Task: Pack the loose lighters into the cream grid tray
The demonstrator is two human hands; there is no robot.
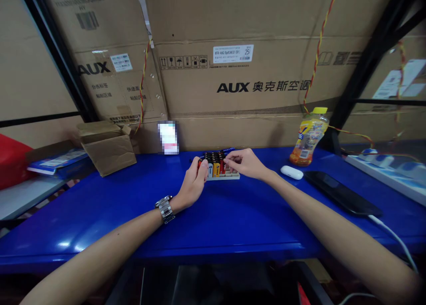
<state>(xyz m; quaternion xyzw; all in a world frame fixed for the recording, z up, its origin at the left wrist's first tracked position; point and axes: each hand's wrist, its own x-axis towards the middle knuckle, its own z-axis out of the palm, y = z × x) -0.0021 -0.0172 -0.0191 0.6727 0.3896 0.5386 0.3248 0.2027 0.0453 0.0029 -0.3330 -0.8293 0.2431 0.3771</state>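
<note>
A light-coloured tray (223,177) with a grid of slots sits near the back of the blue table. Upright batteries fill its left and middle part: a white battery (210,169), a yellow battery (216,169) and a red battery (222,166) show in front, with several dark-topped ones behind. Bare slots show at the right end. My left hand (195,177), with a metal watch at its wrist, is closed around the tray's left end, thumb against the batteries. At the right side my right hand (245,163) pinches at the red battery's top; its fingertips partly hide the contact.
On the right are a drink bottle (308,138), a white earbud case (292,172), a black phone (341,192) on a cable and a power strip (389,174). At the back left, an open cardboard box (108,152) and a lit phone (168,137) stand before large cartons (266,105).
</note>
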